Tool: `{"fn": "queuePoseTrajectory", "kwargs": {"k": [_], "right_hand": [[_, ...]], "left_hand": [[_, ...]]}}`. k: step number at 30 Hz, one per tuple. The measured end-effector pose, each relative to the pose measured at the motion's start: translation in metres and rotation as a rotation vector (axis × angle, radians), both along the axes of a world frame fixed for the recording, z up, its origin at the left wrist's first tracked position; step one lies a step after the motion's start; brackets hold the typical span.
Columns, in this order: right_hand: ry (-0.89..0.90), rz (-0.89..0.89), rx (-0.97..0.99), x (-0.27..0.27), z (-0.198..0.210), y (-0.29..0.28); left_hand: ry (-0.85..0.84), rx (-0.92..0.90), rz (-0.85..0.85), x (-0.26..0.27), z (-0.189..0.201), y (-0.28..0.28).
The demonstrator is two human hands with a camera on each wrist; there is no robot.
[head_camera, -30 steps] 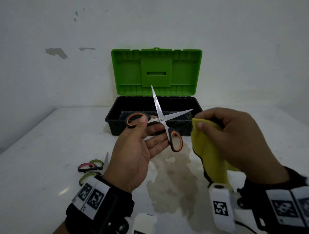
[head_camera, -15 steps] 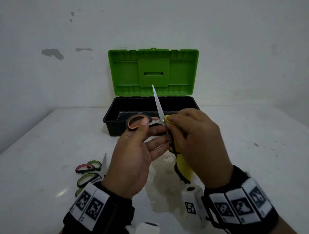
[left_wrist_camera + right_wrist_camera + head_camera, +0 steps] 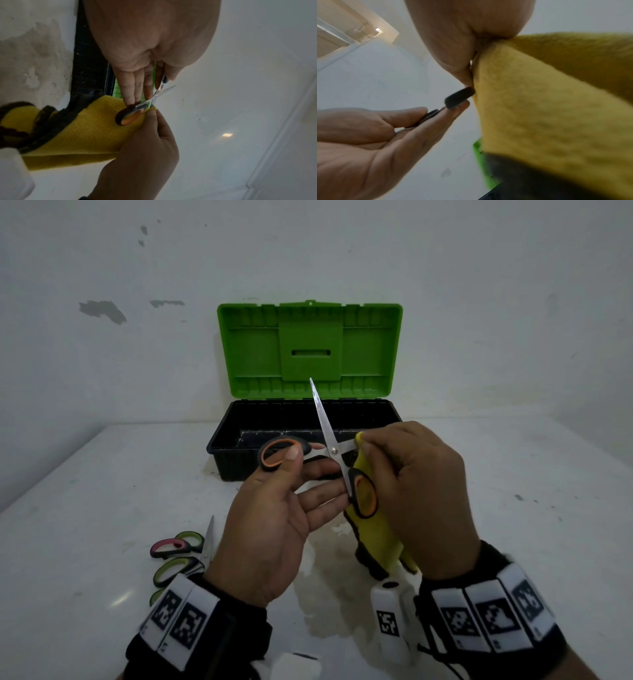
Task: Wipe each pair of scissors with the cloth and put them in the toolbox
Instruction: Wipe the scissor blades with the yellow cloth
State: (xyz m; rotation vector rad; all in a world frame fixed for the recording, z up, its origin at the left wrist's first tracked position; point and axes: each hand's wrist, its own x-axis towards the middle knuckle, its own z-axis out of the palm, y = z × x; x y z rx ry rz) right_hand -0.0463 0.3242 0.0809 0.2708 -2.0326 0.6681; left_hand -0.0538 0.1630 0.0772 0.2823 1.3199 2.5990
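A: What's changed in the last second?

B: The right hand (image 3: 416,494) has come in from the right side of the bench (image 3: 102,491) and closed on the orange scissors (image 3: 334,451). A second ago it held the yellow cloth (image 3: 375,534) apart from them; half a second ago it was already at the pivot; now its fingers pinch a fold of cloth round the blade that points right, just past the screw.

A: And the left hand (image 3: 274,529)?

B: Much as before. Thumb pressed on one orange loop, the other fingers stretched out nearly straight under the handles (more a cradle than a fist). The scissors are open, the other blade pointing up toward the green lid (image 3: 310,350).

A: So the wipe has begun?

B: I'd judge so, on this pair's first blade. The second blade looks untouched by the cloth.

A: Where are the scissors relative to the toolbox (image 3: 301,419)?

B: In the air in front of its near wall, not in it. More scissors (image 3: 181,553) lie near the bench's front left, by the left wrist, waiting their turn.
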Motion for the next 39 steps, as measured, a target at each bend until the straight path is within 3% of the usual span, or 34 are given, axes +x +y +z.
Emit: {"fn": "queuePoseTrajectory", "kwargs": {"k": [5,11,17,23,30,35,39], "right_hand": [[-0.007,0.029,0.049,0.002,-0.004,-0.011],[-0.012,-0.042,-0.047,-0.002,0.003,0.006],[0.003,0.041,-0.012,0.001,-0.002,-0.01],[-0.018,-0.047,-0.06,-0.004,-0.003,0.013],[0.002,0.056,-0.02,0.002,-0.005,-0.007],[-0.021,-0.047,-0.079,-0.005,-0.008,0.009],[0.008,-0.005,-0.037,-0.002,-0.007,-0.004]], "left_hand": [[0.006,0.012,-0.008,-0.001,-0.002,-0.003],[0.024,-0.013,-0.001,-0.001,0.0,-0.002],[0.074,-0.046,0.018,-0.001,0.002,0.002],[0.089,-0.06,0.039,0.001,0.002,0.003],[0.095,-0.056,0.025,-0.001,0.001,0.004],[0.091,-0.066,0.047,0.0,-0.001,0.003],[0.074,-0.048,0.044,-0.002,-0.001,0.002]]}}
